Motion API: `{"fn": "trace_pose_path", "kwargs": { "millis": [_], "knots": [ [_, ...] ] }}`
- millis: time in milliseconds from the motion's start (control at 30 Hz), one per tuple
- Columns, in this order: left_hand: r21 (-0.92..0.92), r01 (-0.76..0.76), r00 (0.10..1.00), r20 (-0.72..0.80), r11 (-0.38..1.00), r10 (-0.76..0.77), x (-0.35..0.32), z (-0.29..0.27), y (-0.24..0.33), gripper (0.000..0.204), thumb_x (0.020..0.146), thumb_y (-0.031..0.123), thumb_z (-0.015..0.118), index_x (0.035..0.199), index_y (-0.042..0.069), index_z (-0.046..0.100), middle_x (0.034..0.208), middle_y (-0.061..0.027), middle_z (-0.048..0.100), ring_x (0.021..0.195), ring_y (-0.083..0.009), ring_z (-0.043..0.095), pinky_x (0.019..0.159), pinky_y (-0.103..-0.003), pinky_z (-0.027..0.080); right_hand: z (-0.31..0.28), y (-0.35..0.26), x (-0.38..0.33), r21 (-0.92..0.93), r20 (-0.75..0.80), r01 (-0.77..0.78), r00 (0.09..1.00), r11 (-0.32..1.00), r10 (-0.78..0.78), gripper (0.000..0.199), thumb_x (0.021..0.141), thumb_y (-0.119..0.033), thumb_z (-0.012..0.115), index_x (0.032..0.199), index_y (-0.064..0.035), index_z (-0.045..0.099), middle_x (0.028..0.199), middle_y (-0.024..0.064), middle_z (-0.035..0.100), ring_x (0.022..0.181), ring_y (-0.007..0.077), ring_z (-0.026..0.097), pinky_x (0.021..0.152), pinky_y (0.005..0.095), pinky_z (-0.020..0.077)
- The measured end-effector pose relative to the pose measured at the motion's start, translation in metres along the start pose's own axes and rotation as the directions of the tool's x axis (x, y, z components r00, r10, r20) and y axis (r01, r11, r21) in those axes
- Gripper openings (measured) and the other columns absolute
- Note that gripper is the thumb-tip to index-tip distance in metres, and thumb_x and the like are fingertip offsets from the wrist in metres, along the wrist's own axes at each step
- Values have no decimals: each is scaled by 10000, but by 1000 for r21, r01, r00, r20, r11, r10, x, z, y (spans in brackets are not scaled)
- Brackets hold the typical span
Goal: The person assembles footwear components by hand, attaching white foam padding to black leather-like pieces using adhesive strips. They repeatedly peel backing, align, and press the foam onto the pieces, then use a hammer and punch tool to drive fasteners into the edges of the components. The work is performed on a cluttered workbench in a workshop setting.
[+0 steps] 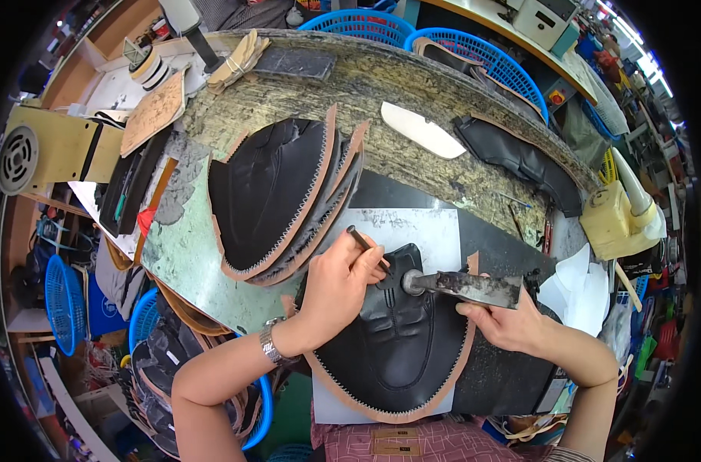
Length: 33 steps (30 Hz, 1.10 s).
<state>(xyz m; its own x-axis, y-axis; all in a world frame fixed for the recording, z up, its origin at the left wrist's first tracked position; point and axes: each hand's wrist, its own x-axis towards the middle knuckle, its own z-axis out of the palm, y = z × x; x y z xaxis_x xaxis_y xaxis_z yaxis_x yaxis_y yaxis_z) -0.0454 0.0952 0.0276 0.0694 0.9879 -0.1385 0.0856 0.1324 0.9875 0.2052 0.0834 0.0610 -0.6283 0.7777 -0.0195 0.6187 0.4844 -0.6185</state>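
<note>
In front of me a black leather shoe upper (pixel 400 366) with a zigzag-stitched tan edge lies flat on a pale sheet (pixel 435 223). My left hand (pixel 337 277) is closed around a slim dark metal punch (pixel 357 237), tilted over the upper near its tongue. A hammer (pixel 474 287) with a round metal face is gripped in my right hand (pixel 512 323). Its face hangs just right of the punch, over the tongue; whether it touches the leather I cannot tell. The fingers under the hammer are partly hidden. Left of my hands lies a stack of similar black uppers (pixel 273 192).
A white curved template (pixel 422 129) and another black upper (pixel 520 158) lie toward the back. Blue baskets (pixel 481 58) stand beyond the bench rim. At far right is a yellowish container (pixel 616 219); at far left, a beige machine part (pixel 58 150).
</note>
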Motion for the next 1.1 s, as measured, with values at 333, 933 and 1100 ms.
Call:
{"fn": "trace_pose_path", "kwargs": {
  "millis": [333, 933, 1100],
  "knots": [
    [627, -498, 819, 113, 599, 562, -14, -3, -17, 114, 818, 101, 624, 882, 50, 545, 561, -73, 530, 523, -233, 575, 473, -319, 465, -62, -65, 40, -354, 390, -389, 765, 851, 512, 207, 848, -257, 583, 914, -63, 609, 779, 94, 568, 710, 256, 557, 673, 379, 432],
    [576, -619, 759, 266, 534, 594, -11, 0, -16, 127, 799, 107, 640, 866, 61, 541, 567, -82, 518, 553, -230, 586, 469, -346, 452, -43, -31, -1, 456, -41, -26, 998, 889, 50, 204, 799, -236, 637, 768, -36, 609, 649, 118, 604, 541, 279, 580, 528, 373, 488],
    [348, -365, 929, 76, 864, 362, 1, 6, -11, 89, 871, 93, 562, 867, 11, 528, 722, -117, 615, 622, -209, 626, 525, -298, 490, -12, 1, -6, -150, -129, 132, 980, 980, -152, 199, 739, -193, 687, 848, -61, 585, 807, 97, 582, 611, 270, 593, 520, 351, 477]
  ]
}}
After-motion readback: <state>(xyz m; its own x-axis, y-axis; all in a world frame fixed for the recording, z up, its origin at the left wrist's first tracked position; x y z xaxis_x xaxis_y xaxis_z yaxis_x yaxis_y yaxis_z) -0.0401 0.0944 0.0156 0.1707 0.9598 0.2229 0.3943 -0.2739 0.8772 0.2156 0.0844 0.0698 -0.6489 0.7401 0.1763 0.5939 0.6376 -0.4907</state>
